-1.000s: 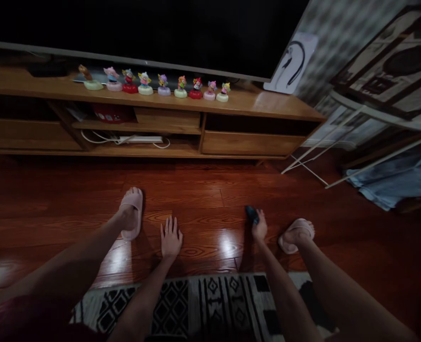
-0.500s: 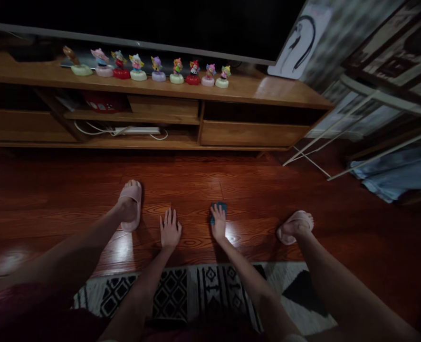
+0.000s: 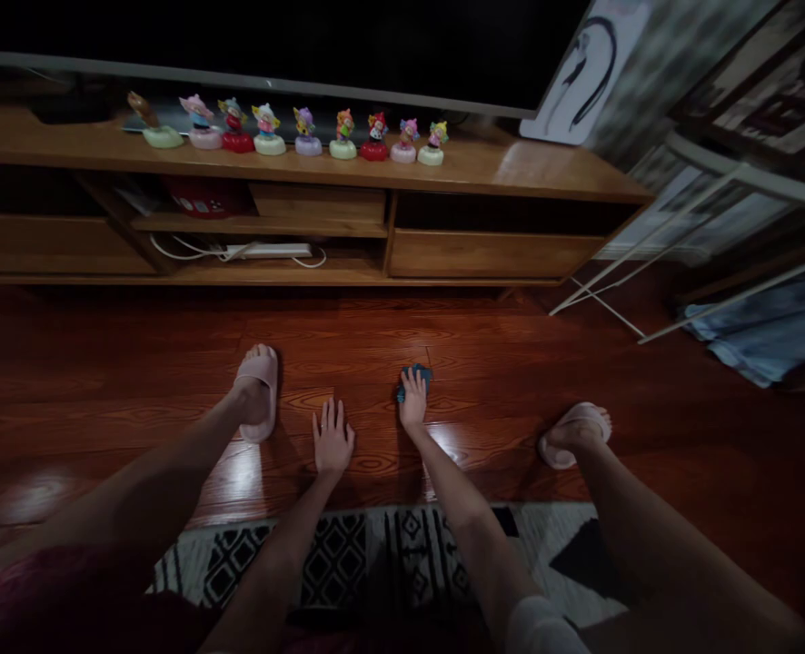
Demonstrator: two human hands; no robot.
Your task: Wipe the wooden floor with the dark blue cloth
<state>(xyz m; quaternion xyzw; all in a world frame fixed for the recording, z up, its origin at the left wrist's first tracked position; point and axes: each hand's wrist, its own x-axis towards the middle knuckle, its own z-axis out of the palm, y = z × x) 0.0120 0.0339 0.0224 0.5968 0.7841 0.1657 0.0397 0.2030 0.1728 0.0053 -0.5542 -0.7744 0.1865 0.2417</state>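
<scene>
My right hand presses down on a small dark teal cloth on the wooden floor. Its fingers are stretched out and slightly apart over the cloth, whose edges show rumpled on both sides. The part beneath the palm is hidden. To the left, my left hand rests flat on the bare boards with fingers spread and nothing in it. A ring shows on one of its fingers.
My feet stand wide apart in pink slippers. Ahead is a wooden TV cabinet bearing several small figurines and a television. A patterned rug lies beneath me. A white metal stand is at right.
My right hand has slid forward along the floor, away from me, and the cloth has moved with it and rumpled. My left hand stays planted. The whole view has shifted slightly.
</scene>
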